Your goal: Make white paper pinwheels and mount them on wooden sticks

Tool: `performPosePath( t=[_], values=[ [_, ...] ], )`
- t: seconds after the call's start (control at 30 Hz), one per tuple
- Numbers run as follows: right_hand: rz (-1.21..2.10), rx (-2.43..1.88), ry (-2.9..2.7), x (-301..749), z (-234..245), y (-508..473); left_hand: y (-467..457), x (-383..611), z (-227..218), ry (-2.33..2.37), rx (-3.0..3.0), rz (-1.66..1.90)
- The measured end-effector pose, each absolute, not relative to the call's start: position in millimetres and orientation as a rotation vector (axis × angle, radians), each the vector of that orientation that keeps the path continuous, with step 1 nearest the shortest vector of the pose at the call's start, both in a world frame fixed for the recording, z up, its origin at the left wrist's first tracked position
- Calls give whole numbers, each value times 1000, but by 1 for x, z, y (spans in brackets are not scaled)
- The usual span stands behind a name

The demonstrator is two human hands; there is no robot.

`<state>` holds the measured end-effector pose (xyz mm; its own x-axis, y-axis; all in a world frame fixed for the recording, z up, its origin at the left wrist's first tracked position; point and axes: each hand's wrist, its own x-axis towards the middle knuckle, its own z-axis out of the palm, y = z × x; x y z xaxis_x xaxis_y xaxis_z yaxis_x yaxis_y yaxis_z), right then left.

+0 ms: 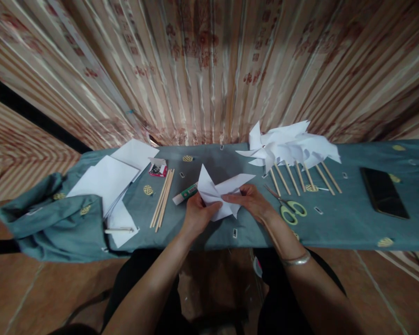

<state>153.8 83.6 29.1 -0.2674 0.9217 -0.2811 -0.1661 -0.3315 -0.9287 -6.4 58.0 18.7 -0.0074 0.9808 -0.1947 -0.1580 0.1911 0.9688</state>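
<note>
Both my hands hold a white paper pinwheel (214, 193) above the middle of the table, its pointed blades spread around a folded centre. My left hand (197, 215) grips the lower left side, with the thumb lying on the paper near the centre. From the right, my right hand (253, 201) pinches the paper, its fingers close to the centre. No stick shows on this pinwheel. Just behind my left hand lies a glue stick (185, 194), partly covered by the paper. Green-handled scissors (289, 209) lie open beside my right forearm.
Several finished pinwheels (289, 144) on wooden sticks overlap at the back right. A dark phone (384, 192) lies farther right. Loose wooden sticks (163, 200), a small red box (158, 167), white paper sheets (111, 179) and a pen (119, 230) are on the left. A curtain (209, 70) hangs behind.
</note>
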Motion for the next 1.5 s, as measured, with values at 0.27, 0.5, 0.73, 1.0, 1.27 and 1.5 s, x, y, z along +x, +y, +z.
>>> performPosePath(
  t=[0.27, 0.5, 0.73, 1.0, 1.27, 1.5],
  values=[
    [1712, -1172, -1042, 151, 31, 81, 55, -5, 19, 1222, 949, 1170],
    [1635, -1183, -1062, 148, 31, 81, 54, -3, 15, 1235, 984, 1174],
    [1581, -1183, -1105, 149, 30, 81, 57, -2, 13, 1231, 996, 1170],
    [1531, -1168, -1137, 148, 27, 81, 59, -2, 14, 1236, 983, 1201],
    [1558, -1157, -1111, 148, 24, 82, 59, 0, 17, 1203, 939, 1248],
    [1530, -1131, -1101, 148, 25, 83, 62, -1, 23, 1248, 895, 1270]
  ],
)
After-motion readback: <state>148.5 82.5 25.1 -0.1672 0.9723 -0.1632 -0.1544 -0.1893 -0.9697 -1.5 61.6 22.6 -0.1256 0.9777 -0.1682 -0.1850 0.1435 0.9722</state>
